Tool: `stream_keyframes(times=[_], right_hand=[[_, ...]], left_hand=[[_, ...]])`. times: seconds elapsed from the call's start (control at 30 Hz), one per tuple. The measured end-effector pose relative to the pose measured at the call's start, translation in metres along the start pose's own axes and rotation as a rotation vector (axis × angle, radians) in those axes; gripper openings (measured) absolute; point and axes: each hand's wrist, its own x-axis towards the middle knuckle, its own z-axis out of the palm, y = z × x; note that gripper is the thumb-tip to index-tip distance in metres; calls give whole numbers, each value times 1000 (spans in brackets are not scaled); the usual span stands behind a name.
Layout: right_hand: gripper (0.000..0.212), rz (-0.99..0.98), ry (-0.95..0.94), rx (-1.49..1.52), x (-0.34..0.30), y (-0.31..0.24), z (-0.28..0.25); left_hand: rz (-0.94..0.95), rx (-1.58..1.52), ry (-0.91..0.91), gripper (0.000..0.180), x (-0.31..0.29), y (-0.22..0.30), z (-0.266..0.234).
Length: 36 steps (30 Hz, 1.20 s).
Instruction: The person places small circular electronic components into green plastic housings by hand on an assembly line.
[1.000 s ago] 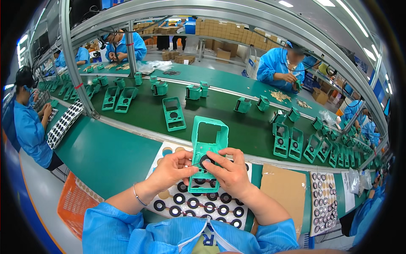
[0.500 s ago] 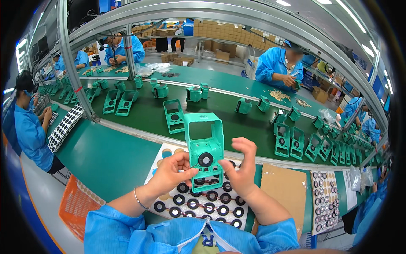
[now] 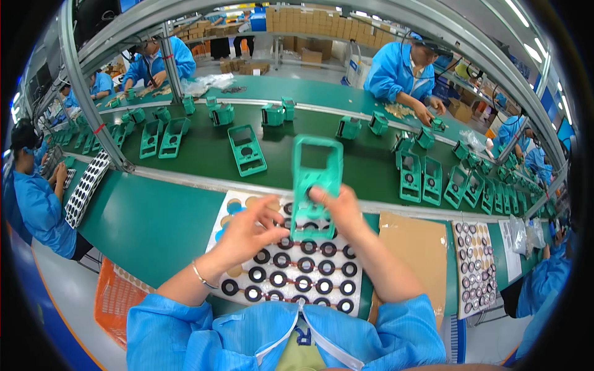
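Note:
My right hand (image 3: 341, 209) grips a green plastic housing (image 3: 318, 162), with the thumb across its front near the round centre. The housing stands upright, slightly blurred, with a large window in its upper part and a smaller opening low down. Left of it, my left hand (image 3: 252, 227) is off the part, its fingers apart and nothing in them. Beneath both hands lies a white sheet (image 3: 242, 272) with rows of black foam-like rings (image 3: 278, 279); beige and blue round spots show at its upper left.
A green conveyor belt (image 3: 204, 148) runs beyond the bench, carrying more green housings (image 3: 247, 150). Brown cardboard (image 3: 413, 266) and another ring sheet (image 3: 475, 266) lie to the right. An orange basket (image 3: 114, 303) stands lower left. Metal posts (image 3: 93, 105) rise ahead; co-workers (image 3: 402, 74) sit around.
My left hand has let go of the housing and moved slightly up. My right hand, open beside it before, now holds the housing, which has shifted up and to the right.

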Motion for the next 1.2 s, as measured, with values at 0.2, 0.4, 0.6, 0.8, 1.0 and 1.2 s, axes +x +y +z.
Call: stream_keyframes(times=[0.2,0.4,0.6,0.8,1.0,1.2], right_hand=[[19,150,415,-156,76,20,-93],[32,157,575,-580,103,89,-176],[55,218,660,-1308,84,64,-125],[39,-538,483,-661,43,-18,-63],[16,-626,188,-174,-20,-106,-54],[18,-185,273,-1032,-27,-40,-107]], left_hand=[[80,154,194,32,-33,17,-56],[74,408,286,6,-63,11,-67],[226,719,-101,13,-98,-3,-72],[323,953,-272,18,-101,-6,-39],[343,1130,-270,16,-99,-5,-24],[414,1128,-269,13,-96,-6,-18]])
